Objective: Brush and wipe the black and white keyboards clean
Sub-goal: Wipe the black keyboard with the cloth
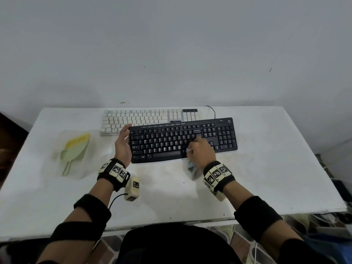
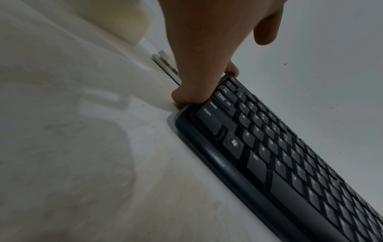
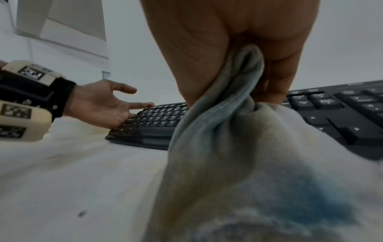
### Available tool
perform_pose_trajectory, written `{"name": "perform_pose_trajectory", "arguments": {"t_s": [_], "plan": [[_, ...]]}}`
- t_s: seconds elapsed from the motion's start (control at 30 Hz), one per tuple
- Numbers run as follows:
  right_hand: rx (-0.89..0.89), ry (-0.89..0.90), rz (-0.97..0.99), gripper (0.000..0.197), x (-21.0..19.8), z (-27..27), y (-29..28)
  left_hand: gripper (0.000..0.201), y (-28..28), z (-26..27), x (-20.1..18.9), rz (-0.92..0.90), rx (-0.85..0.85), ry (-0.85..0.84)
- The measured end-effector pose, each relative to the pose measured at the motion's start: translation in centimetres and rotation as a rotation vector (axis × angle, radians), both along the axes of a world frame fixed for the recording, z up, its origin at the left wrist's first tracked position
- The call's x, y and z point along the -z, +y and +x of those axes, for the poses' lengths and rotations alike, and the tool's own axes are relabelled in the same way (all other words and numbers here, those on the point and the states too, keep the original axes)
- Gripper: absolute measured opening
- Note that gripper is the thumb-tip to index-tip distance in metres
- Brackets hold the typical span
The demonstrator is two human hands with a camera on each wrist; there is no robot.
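The black keyboard (image 1: 182,141) lies mid-table, overlapping the front edge of the white keyboard (image 1: 137,119) behind it. My left hand (image 1: 125,135) stands edge-on against the black keyboard's left end (image 2: 207,117), fingers nearly straight and thumb spread, bracing it. Over the keys just right of the letter block, my right hand (image 1: 200,149) grips a bunched grey-white cloth (image 1: 191,166). A blue patch marks the cloth (image 3: 259,163), which hangs from the fist (image 3: 228,49) and trails over the keyboard's front edge onto the table (image 1: 266,178).
A green dustpan with a yellow-bristled brush (image 1: 75,149) lies at the table's left on a clear plastic sheet. The black keyboard's cable (image 1: 212,111) runs back to the wall. The table's front edge is near my body, with clutter on the floor at right.
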State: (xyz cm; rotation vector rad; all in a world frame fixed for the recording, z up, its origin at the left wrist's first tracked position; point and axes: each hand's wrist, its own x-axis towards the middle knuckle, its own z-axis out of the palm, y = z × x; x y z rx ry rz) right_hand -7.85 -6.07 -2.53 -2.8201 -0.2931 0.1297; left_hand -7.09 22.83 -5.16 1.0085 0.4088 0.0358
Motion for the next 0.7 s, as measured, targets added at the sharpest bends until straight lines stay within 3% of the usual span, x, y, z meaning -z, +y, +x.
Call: {"name": "perform_pose_trajectory", "arguments": {"t_s": [0.07,0.3,0.57,0.7], "plan": [[0.023,-0.011,0.003,0.022,-0.1,0.4,-0.4,0.023,0.0,0.0,0.0,0.002,-0.007,0.000],[-0.207,-0.008,-0.002,0.018,0.2,0.3,1.1,0.025,0.1,0.1,0.2,-0.004,0.002,0.000],[0.078,-0.014,-0.028,0.019,0.3,0.6,-3.9,0.028,-0.1,-0.1,-0.1,0.009,0.005,-0.007],[-0.009,-0.051,0.051,0.018,0.1,0.8,-3.3,0.036,-0.1,-0.1,-0.1,0.018,0.008,0.005]]}}
